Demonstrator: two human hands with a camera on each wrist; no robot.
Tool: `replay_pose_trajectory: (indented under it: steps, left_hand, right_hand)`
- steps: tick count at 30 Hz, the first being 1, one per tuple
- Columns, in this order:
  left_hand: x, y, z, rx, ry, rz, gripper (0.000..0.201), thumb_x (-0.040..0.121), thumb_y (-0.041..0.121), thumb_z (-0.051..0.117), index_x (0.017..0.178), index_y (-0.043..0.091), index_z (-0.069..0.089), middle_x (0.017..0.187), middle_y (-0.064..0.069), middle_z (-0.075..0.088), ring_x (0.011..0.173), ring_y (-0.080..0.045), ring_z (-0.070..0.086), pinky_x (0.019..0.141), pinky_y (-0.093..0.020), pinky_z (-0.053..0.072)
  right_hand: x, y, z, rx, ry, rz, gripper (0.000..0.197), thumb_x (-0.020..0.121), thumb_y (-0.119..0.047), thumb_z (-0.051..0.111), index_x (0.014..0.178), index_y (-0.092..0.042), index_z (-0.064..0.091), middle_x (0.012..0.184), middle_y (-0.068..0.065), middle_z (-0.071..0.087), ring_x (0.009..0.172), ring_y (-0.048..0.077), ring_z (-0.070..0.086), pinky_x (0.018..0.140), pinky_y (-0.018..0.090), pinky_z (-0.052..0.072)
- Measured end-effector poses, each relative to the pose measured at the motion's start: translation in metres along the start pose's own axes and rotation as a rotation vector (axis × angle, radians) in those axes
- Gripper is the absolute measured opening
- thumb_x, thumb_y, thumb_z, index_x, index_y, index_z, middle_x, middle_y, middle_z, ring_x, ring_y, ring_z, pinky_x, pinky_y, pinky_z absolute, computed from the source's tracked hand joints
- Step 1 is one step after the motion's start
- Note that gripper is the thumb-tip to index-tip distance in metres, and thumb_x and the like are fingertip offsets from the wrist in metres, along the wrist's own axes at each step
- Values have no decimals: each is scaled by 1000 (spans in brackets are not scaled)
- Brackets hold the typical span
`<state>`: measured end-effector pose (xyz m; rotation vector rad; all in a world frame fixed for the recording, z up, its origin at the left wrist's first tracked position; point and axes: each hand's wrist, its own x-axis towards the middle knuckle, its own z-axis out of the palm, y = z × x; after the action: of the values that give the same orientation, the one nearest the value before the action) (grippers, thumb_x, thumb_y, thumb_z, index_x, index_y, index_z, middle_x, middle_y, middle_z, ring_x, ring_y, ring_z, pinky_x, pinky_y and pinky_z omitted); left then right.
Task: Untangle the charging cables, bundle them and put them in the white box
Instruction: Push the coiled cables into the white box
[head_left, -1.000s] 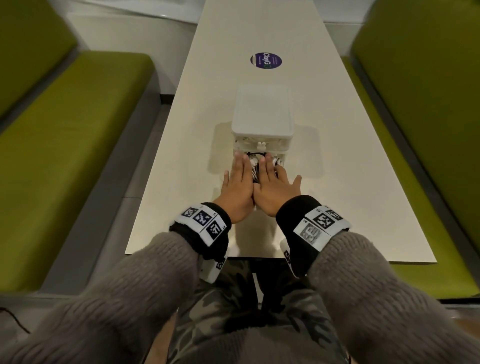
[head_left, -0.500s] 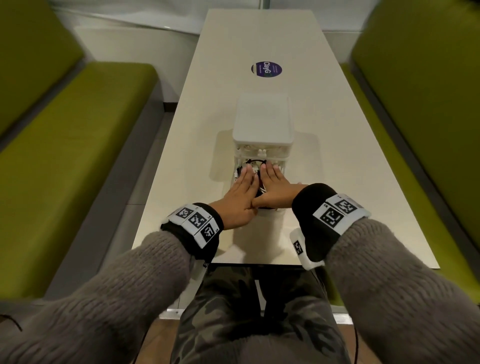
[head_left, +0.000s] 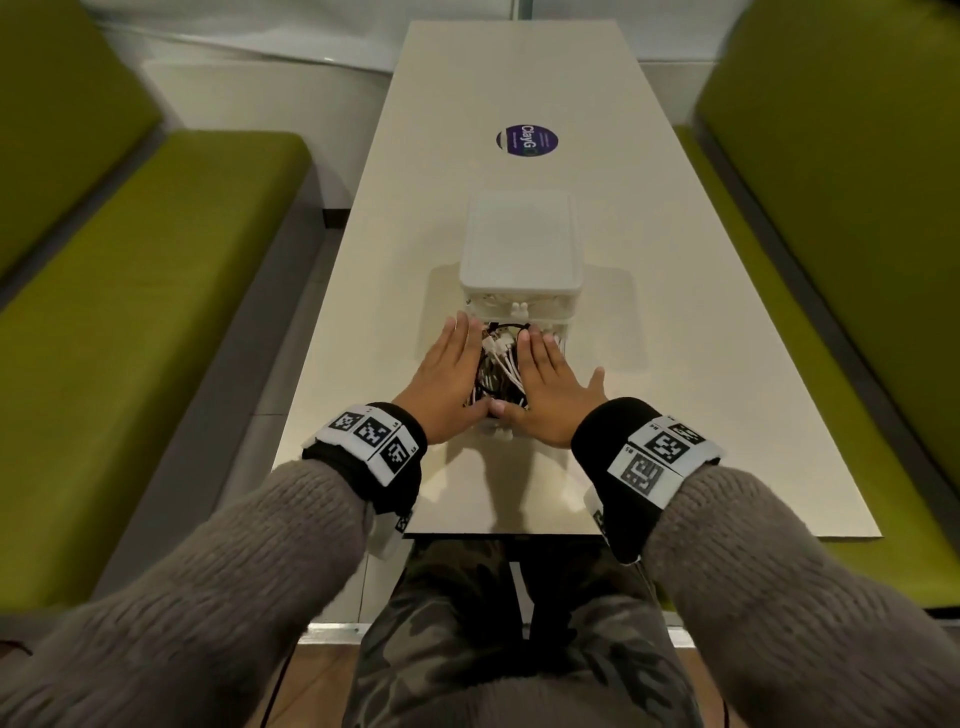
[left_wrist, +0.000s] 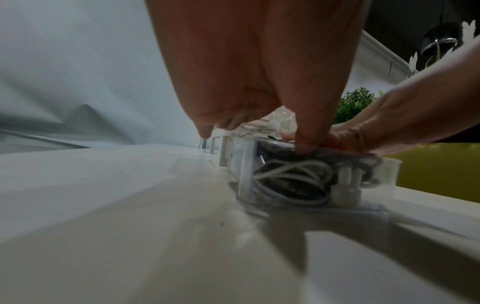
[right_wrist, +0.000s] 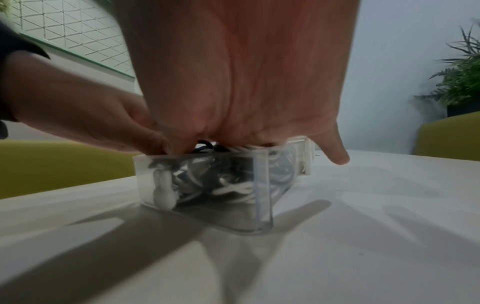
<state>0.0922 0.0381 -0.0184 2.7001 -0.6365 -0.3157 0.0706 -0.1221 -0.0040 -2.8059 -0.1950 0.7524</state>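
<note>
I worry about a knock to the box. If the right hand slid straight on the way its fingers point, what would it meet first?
Probably the white box: the right hand lies flat on the cables in the pulled-out clear drawer, fingers pointing at the box front.

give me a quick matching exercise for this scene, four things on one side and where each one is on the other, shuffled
Things:
1. cables
2. left hand
3. round purple sticker
4. right hand

Places:
A. on the table beyond the white box
B. packed in the clear drawer pulled out of the white box
C. flat on the right part of the drawer's top
D. flat on the left part of the drawer's top

Pairs: 1-B, 2-D, 3-A, 4-C
</note>
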Motion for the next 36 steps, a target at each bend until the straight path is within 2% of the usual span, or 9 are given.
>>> replay_pose_trajectory:
  steps: [7,10,14,16,19,21,26,31,36]
  left_hand:
    - [10,-2,-4,-101,-47,-16,107,84,36,64,143,0,-17,154,-17,-20,143,-24,-17,116,-29,-6]
    - [9,-3,1,-113,55,-6,102,78,34,71,148,4,2,156,-15,-2,145,-26,-3,118,-34,3]
    - [12,-5,2,-90,178,65,85,71,29,77,140,7,33,145,-11,26,133,-29,26,113,-38,24]
    - [16,-6,1,-115,144,108,86,69,26,79,138,5,34,144,-11,27,132,-27,32,112,-36,27]
    - [17,-7,2,-243,126,121,86,69,19,78,138,4,29,142,-10,23,129,-20,35,106,-21,28]
    - [17,-8,2,-234,117,138,90,70,22,77,141,5,24,144,-10,26,131,-22,35,109,-26,30]
    - [22,-12,-3,93,36,113,93,75,46,68,148,18,17,151,-4,25,137,-24,28,112,-47,24]
    - [25,-4,-8,234,-81,48,88,78,50,62,148,23,15,152,2,19,140,-21,18,115,-53,12]
    - [27,-1,-6,273,-84,34,88,79,51,60,148,22,14,151,0,19,140,-21,16,116,-53,6]
  right_hand:
    - [4,4,4,-2,1,-30,73,96,-62,26,145,-41,-24,154,-3,-34,143,14,-28,109,69,-1]
    - [6,4,5,-12,1,-14,70,97,-61,24,148,-40,-18,155,-3,-33,143,14,-29,110,69,-2]
    - [7,1,6,-30,15,-2,66,98,-58,21,149,-37,-15,156,-1,-32,144,15,-27,111,68,-2]
    - [7,1,6,-41,28,0,67,99,-58,20,149,-35,-17,156,-1,-31,144,15,-26,111,67,-2]
    - [6,1,7,-27,58,-9,71,99,-56,22,147,-32,-25,156,-1,-30,145,15,-25,111,66,-1]
    - [4,2,7,-13,84,-11,74,99,-55,24,144,-31,-30,157,-1,-29,145,15,-24,111,66,-1]
    - [4,-2,7,-52,86,-2,75,99,-54,25,143,-30,-31,157,2,-29,146,18,-22,110,69,5]
    - [3,-12,5,-145,83,21,72,101,-45,24,148,-22,-25,155,8,-31,146,26,-21,111,67,5]
    - [7,-12,-2,-175,41,7,73,101,-42,28,150,-18,-21,156,6,-30,147,27,-19,112,65,2]
